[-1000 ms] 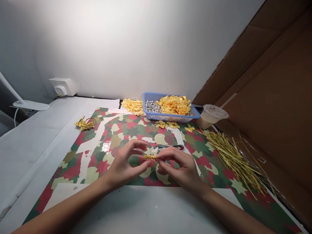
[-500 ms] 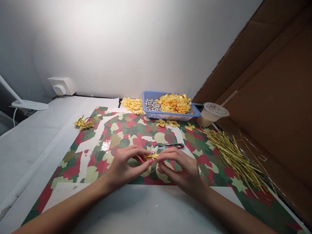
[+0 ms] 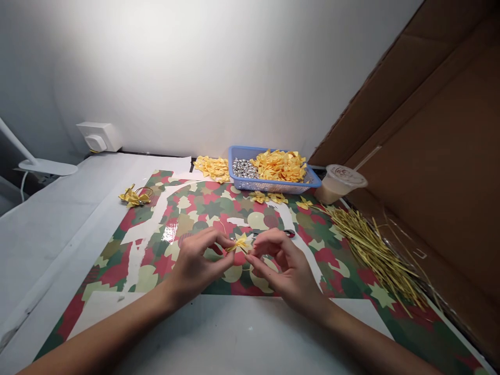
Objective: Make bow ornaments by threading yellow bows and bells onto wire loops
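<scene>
A small yellow ribbon bow (image 3: 239,242) is pinched between the thumb and fingers of my left hand (image 3: 201,259), just above the patterned sheet. A bit of silver shows beside it, too small to make out. My right hand (image 3: 287,265) is closed at the bow's right side, thumb and fingertips on a thin cord (image 3: 244,250) that runs from the bow. Part of the cord lies hidden behind the fingers. Thread snips (image 3: 289,233) with a red handle lie behind my right hand, partly covered by it.
A blue basket (image 3: 273,185) holds silver bells and yellow bows. More loose bows (image 3: 213,168) lie to its left, and a tied bunch of bows (image 3: 135,197) at far left. A lidded cup (image 3: 341,183) and a bundle of yellow-green cords (image 3: 375,250) sit at right, beside a cardboard wall (image 3: 437,156).
The bow has turned and shifted slightly left, showing more of its loops. My right fingers have moved off the bow onto the cord, and the hand covers more of the snips.
</scene>
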`<state>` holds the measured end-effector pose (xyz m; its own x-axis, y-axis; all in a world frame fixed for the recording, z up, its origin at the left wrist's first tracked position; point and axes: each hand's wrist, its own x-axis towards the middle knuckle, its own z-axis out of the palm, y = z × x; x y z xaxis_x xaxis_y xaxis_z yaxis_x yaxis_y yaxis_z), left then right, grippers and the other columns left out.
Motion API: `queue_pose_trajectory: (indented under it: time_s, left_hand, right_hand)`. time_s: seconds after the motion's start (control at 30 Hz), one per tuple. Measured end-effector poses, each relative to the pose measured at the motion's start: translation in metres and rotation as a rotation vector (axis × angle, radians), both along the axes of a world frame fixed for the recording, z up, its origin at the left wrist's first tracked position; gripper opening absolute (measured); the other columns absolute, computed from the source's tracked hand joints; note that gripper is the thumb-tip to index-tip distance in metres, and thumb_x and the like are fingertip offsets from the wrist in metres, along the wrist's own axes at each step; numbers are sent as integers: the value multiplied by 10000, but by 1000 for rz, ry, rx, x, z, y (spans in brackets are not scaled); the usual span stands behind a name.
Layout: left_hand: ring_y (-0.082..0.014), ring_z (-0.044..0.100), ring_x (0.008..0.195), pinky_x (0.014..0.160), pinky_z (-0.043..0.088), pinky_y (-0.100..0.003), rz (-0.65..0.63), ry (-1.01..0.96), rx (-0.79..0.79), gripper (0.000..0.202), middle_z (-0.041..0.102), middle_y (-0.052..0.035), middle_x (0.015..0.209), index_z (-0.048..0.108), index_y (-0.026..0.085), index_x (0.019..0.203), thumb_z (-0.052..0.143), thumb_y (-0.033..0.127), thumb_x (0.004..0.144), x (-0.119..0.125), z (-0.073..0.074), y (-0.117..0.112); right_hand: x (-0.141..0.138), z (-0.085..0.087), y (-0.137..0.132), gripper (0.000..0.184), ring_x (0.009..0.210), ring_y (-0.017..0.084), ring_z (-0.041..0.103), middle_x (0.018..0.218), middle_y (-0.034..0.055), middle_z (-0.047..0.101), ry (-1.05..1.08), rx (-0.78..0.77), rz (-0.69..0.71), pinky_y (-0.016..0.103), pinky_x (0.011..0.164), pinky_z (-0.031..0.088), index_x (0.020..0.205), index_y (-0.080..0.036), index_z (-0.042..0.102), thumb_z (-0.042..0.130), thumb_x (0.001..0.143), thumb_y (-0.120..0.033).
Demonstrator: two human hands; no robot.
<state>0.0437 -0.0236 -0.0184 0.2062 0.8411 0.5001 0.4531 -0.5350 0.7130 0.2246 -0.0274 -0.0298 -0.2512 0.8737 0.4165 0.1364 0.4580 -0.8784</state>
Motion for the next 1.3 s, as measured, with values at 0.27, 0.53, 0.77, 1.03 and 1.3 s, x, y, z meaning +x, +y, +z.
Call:
queue_pose_trajectory:
  time_s: [0.27,0.53,0.77,1.03,1.3]
  left_hand:
    - [-122,598,587,496,512,-235,64,59,129,164,596,3,659,489,199,651,586,116,755,0,1,0]
    - [-128,615,649,553,528,-239,-89,75,203,126,616,-18,741,540,190,696,619,116,760,1,-1,-4]
    - [-166,610,846,670,544,-275,-199,-229,-412,177,578,-49,927,533,193,918,602,326,824,-4,8,-2]
    - [-194,600,1003,880,486,-354,-452,-145,-743,314,599,-73,1084,492,202,1112,609,271,829,-4,7,-2]
    - [-168,603,863,751,499,-288,-484,9,-418,293,637,-50,951,520,192,996,683,217,755,2,2,-7]
  right_hand:
    - [4,1,1,134,753,163,580,858,31,535,-156,177,-79,274,565,536,834,-244,484,541,854,-124]
    - [-2,-6,5,97,692,152,611,803,18,586,-62,-60,5,243,527,520,873,-237,535,556,806,-170]
    - [0,-3,6,176,591,116,593,696,-19,596,175,-345,92,206,474,483,778,-227,527,682,773,-309]
    - [0,-3,13,236,592,97,547,668,-50,547,266,-442,202,220,542,458,850,-227,523,710,764,-343]
    - [4,2,13,242,536,70,499,669,-66,512,381,-586,247,190,493,418,761,-214,500,727,726,-290]
